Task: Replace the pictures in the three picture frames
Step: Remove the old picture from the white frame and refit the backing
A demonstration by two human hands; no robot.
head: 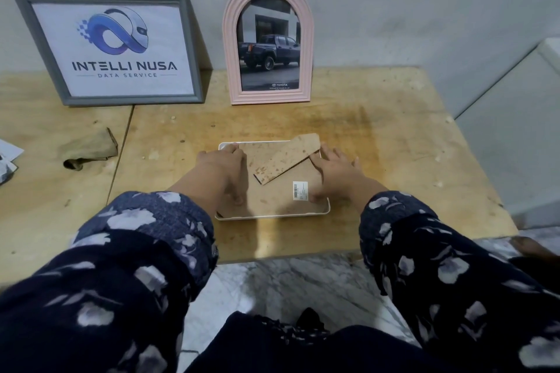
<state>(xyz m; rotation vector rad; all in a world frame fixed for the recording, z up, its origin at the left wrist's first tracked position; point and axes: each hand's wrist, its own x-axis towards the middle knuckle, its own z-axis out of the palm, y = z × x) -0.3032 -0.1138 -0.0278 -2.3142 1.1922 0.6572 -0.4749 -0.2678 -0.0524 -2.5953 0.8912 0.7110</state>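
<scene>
A white picture frame (272,215) lies face down on the wooden table (378,136), its brown backing board (281,197) up and the board's stand flap (288,157) swung out diagonally. My left hand (224,166) rests on the frame's left edge, fingers curled over it. On the right edge sits my right hand (333,172), fingers spread and thumb on the backing near a barcode sticker (300,190). A grey frame (106,48) with a logo print and a pink arched frame (268,42) with a truck photo lean against the wall.
A crumpled tan cloth (91,150) lies left of the white frame. Papers (7,157) poke in at the far left edge. A white cabinet (515,118) stands at the right. Marble floor (288,285) shows below the table's front edge.
</scene>
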